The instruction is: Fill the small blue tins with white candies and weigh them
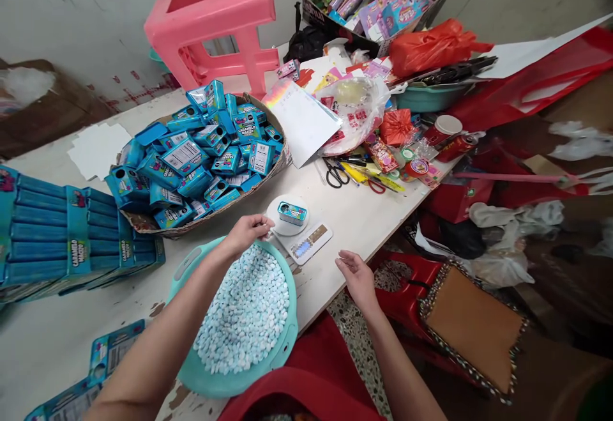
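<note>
- Blue box [292, 213] lies on the round white plate of the scale [311, 243], near the edge of the surface [368, 216] closest to the person.
- The left hand [249, 232] is just beside that plate, above the rim of the bowl. Its fingers are bent and close together. I cannot tell if it has something tiny in its grip.
- The right hand [358, 277] is past that same edge, with its fingers loose and apart and nothing in it.
- The bowl [211, 379] is green-blue and sits by that edge too, next to the scale. It has lots of small candies [246, 309], white and pale blue.
- Behind the scale, toward the wall edge, a carton [225, 209] is piled up with more blue boxes [191, 156].
- Big blue packs [43, 229] stand at the left end of the surface, and flat blue cards [117, 347] lie nearer the person.
- A pink stool [211, 15] lies on its side along the wall edge.
- Black scissors [336, 175] lie farther along the surface, near pens.
- A red stool [428, 271] with a brown cushion [474, 325] stands off the edge, beyond the right hand.
</note>
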Demonstrator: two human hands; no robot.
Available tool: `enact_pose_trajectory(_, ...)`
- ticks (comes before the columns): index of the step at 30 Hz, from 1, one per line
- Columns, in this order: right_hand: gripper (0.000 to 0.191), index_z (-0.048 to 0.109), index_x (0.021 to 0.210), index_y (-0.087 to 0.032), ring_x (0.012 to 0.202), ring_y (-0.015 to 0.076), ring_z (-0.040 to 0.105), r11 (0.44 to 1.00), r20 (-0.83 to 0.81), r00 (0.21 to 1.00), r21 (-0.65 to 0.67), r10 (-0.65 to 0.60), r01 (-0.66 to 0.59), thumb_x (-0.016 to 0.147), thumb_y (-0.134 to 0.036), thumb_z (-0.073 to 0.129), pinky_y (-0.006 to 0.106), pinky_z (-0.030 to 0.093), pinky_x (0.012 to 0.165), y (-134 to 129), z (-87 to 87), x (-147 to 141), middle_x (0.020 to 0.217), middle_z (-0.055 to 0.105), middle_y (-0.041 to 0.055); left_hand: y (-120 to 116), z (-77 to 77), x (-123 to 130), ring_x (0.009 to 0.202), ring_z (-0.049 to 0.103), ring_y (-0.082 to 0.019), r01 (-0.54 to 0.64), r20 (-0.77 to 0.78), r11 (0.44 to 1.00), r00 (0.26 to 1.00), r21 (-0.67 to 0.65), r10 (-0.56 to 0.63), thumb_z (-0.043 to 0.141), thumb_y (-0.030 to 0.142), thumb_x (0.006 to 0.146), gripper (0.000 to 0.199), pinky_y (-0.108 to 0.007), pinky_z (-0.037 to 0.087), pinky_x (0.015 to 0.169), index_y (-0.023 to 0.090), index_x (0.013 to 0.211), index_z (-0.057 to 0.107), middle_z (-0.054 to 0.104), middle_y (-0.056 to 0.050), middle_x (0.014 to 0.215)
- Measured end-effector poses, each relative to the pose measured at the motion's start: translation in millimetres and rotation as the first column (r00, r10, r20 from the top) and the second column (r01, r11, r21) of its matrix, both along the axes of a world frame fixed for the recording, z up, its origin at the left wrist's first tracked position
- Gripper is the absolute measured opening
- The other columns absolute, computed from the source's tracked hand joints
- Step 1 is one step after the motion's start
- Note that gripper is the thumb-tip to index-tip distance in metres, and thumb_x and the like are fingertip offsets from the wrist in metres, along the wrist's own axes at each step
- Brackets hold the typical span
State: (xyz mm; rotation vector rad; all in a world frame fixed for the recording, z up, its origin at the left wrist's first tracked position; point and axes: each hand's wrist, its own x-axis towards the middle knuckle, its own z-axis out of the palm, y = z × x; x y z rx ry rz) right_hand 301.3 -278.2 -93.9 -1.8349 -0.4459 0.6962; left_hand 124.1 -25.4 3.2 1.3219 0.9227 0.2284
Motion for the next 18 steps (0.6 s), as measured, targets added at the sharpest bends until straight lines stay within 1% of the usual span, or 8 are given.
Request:
enact_pose_trajectory(3, 0.04, 0.065, 0.098, -0.018, 0.087, 0.0253, 0.066, 1.0, -0.003, 1.0, 0.004, -0.004, 0.004, 0.071, -0.047, 0.068, 0.045, 0.053, 0.082, -2.6, -0.2, -0.1, 0.098, 0.07, 0.0118, 17.1, -1.3, 29.6, 0.054, 0.051, -0.012, 0.029, 0.004, 0.996, 1.0, 0.085, -0.029, 0.065, 0.025, 0.065, 0.017, -0.025, 0.04, 0.056, 0.013, 0.076, 0.066, 0.059, -0.002, 0.058)
enact_pose_trajectory(6, 0.04, 0.065, 0.098, -0.018, 0.087, 0.0254, 0.066, 1.0, -0.008, 1.0, -0.001, -0.015, 0.015, 0.071, -0.048, 0.068, 0.045, 0.052, 0.083, -8.1, -1.0, -0.2, 0.098, 0.07, 0.012, 24.3, 1.1, 38.3, 0.053, 0.051, -0.012, 0.069, 0.018, 0.994, 0.997, 0.09, -0.071, 0.064, 0.024, 0.066, 0.017, -0.025, 0.041, 0.056, 0.013, 0.078, 0.066, 0.059, -0.002, 0.059)
enact_pose_trajectory(9, 0.041, 0.065, 0.098, -0.017, 0.088, 0.0257, 0.066, 1.0, -0.02, 0.999, -0.01, -0.029, 0.029, 0.071, -0.048, 0.068, 0.045, 0.053, 0.083, -15.7, -3.9, 0.5, 0.099, 0.07, 0.0123, 15.4, 11.0, 15.7, 0.056, 0.054, -0.014, 0.23, -0.045, 0.961, 0.973, 0.156, -0.225, 0.062, 0.027, 0.07, 0.016, -0.025, 0.042, 0.056, 0.015, 0.079, 0.068, 0.061, -0.003, 0.061)
enact_pose_trajectory(11, 0.041, 0.064, 0.098, -0.017, 0.088, 0.026, 0.066, 0.999, -0.028, 0.999, -0.018, -0.034, 0.033, 0.071, -0.048, 0.068, 0.045, 0.053, 0.083, -20.2, -6.7, 1.2, 0.099, 0.07, 0.0123, 4.2, 19.1, -8.9, 0.062, 0.058, -0.017, 0.401, -0.117, 0.889, 0.916, 0.22, -0.384, 0.064, 0.028, 0.069, 0.014, -0.026, 0.044, 0.059, 0.018, 0.078, 0.07, 0.065, -0.004, 0.068)
enact_pose_trajectory(13, 0.041, 0.065, 0.097, -0.018, 0.088, 0.0264, 0.066, 0.999, -0.033, 0.999, -0.024, -0.032, 0.031, 0.07, -0.048, 0.069, 0.046, 0.053, 0.083, -22.1, -9.0, 1.5, 0.099, 0.07, 0.0123, -6.3, 24.2, -27.7, 0.074, 0.061, -0.02, 0.514, -0.176, 0.808, 0.858, 0.288, -0.483, 0.065, 0.024, 0.068, 0.013, -0.027, 0.046, 0.068, 0.021, 0.08, 0.071, 0.068, -0.005, 0.081)
enact_pose_trajectory(15, 0.041, 0.065, 0.097, -0.018, 0.088, 0.0268, 0.066, 0.999, -0.033, 0.999, -0.026, -0.02, 0.019, 0.07, -0.049, 0.069, 0.046, 0.052, 0.084, -19.2, -9.4, 1.2, 0.099, 0.07, 0.0125, -12.6, 23.1, -30.0, 0.083, 0.061, -0.021, 0.506, -0.246, 0.767, 0.862, 0.393, -0.443, 0.062, 0.022, 0.071, 0.016, -0.029, 0.045, 0.076, 0.022, 0.085, 0.071, 0.068, -0.005, 0.09)
enact_pose_trajectory(17, 0.041, 0.065, 0.097, -0.018, 0.088, 0.027, 0.066, 1.0, -0.027, 1.0, -0.022, 0.007, -0.008, 0.07, -0.049, 0.069, 0.046, 0.052, 0.084, -10.3, -7.2, 0.6, 0.099, 0.07, 0.0126, -13.6, 15.7, -12.1, 0.089, 0.06, -0.022, 0.415, -0.307, 0.731, 0.907, 0.541, -0.288, 0.057, 0.02, 0.076, 0.02, -0.032, 0.044, 0.081, 0.021, 0.093, 0.068, 0.066, -0.007, 0.096)
enact_pose_trajectory(18, 0.041, 0.065, 0.097, -0.018, 0.088, 0.027, 0.066, 1.0, -0.023, 0.999, -0.017, 0.024, -0.025, 0.07, -0.049, 0.068, 0.046, 0.052, 0.083, -3.6, -5.0, 0.3, 0.1, 0.07, 0.0126, -12.4, 10.5, 3.0, 0.093, 0.058, -0.023, 0.371, -0.321, 0.697, 0.924, 0.614, -0.209, 0.056, 0.018, 0.077, 0.024, -0.034, 0.043, 0.084, 0.021, 0.099, 0.065, 0.064, -0.008, 0.099)
